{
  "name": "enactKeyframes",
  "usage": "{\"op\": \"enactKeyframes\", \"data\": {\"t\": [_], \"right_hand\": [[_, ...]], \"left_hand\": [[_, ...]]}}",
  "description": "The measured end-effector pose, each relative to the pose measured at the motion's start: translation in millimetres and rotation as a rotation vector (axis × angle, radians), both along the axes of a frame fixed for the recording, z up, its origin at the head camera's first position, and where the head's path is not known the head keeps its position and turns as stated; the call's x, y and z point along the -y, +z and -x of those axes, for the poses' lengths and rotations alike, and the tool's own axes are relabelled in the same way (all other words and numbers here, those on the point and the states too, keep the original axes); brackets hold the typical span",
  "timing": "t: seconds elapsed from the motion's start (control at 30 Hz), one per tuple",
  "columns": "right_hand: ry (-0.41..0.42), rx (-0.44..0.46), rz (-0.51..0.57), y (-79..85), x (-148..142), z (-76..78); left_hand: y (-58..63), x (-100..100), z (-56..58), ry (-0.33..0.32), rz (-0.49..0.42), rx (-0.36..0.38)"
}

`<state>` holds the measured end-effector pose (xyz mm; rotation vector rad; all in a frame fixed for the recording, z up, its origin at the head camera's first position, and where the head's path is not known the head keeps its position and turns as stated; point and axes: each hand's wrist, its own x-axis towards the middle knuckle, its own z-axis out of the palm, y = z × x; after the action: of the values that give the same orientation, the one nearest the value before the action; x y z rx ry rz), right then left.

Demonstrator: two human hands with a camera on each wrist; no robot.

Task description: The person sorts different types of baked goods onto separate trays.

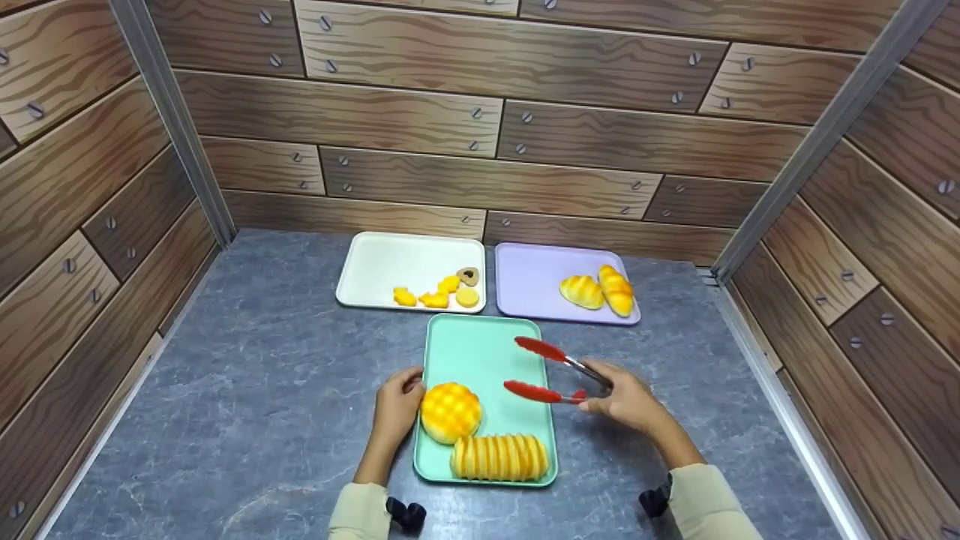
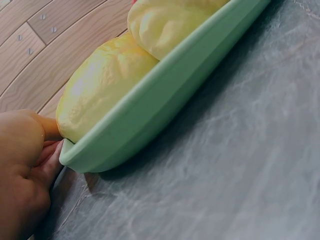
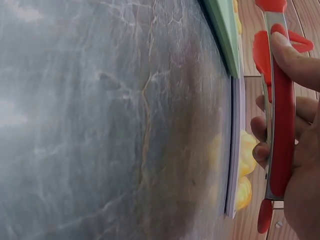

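Over green tray (image 1: 480, 349), my right grip (image 1: 628, 399) holds tongs (image 1: 541, 349), tips apart, nothing between; left grip (image 1: 397, 409) pinches tray's edge. Looks part-done: bun (image 1: 451, 412), loaf (image 1: 500, 457) here, two rolls (image 1: 581, 292) on purple tray (image 1: 529, 281).

This looks like a purpose-built booth. Wood-print walls (image 1: 412, 112) with metal corner posts (image 1: 156, 71) rise beyond the right hand (image 1: 626, 397). Beneath it lies a marbled grey surface (image 1: 285, 390).

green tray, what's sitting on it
The green tray holds a round yellow bun and a ridged loaf, at the end nearest the person. The red tongs, in the right hand, hang above it. The tray's surface beneath both is covered.
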<state>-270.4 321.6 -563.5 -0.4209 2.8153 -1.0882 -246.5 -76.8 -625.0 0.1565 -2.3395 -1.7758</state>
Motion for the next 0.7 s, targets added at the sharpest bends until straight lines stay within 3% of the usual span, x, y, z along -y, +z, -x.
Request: {"op": "enactKeyframes", "data": {"t": [0.33, 0.53, 0.7], "right_hand": [[0.101, -0.03, -0.121, 3.8, 18.6, -4.2], [0.213, -0.067, -0.204, 4.3, 30.5, -2.4], [0.254, -0.047, -0.254, 5.9, 39.0, -1.9]], "left_hand": [[-1.9, 0.6, 1.8, 0.012, 0.009, -0.012], [-1.7, 0.1, 1.9, 0.008, -0.012, -0.008], [-2.6, -0.3, 1.4, 0.013, -0.009, -0.009]]}}
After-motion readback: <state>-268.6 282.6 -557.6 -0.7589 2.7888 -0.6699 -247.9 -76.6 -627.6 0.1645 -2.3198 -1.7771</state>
